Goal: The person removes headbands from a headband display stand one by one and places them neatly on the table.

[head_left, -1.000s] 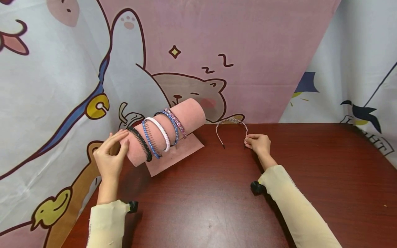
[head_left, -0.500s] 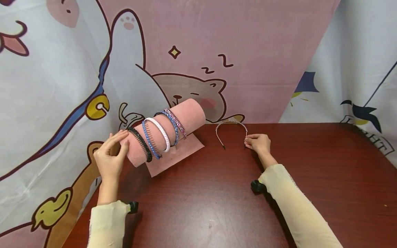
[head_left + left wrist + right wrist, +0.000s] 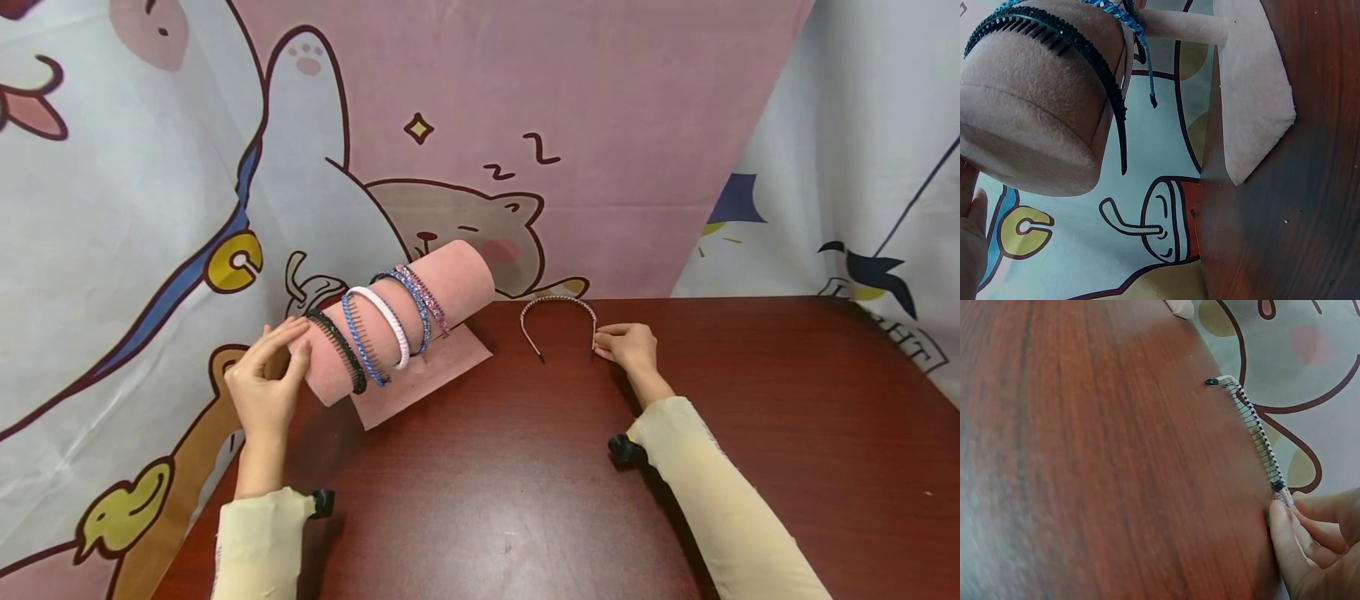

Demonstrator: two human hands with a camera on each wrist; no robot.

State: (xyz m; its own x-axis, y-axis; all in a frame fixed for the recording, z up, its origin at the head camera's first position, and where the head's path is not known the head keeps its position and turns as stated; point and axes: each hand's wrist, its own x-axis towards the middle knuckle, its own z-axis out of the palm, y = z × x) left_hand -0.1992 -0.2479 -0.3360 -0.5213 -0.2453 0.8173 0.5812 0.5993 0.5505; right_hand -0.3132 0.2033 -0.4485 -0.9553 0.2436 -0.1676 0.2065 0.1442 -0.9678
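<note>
A padded pink roll-shaped headband stand (image 3: 468, 279) tilts down to the left in the head view. Around it sit several toothed headbands, including a black headband (image 3: 339, 350), a white headband (image 3: 390, 321) and a pink glittery headband (image 3: 426, 293). My left hand (image 3: 264, 379) holds the roll's near left end, thumb at the end face and fingers at its rim. To the right, my right hand (image 3: 628, 346) pinches one leg of a pale beaded headband (image 3: 557, 298) between thumb and fingers. That headband arches up, its free tip near the table; the right wrist view shows its inner teeth (image 3: 1252, 434).
Beneath the roll lies the stand's flat pink base (image 3: 423, 379), joined by a short post (image 3: 1188, 26). The dark red-brown table (image 3: 510, 500) spreads forward and right. A cartoon-printed cloth (image 3: 630, 150) hangs behind it and along the left.
The beaded headband has turned slightly in my right hand, so its arch looks thinner from the head view. My left hand and the stand keep their places; the head view has shifted a little.
</note>
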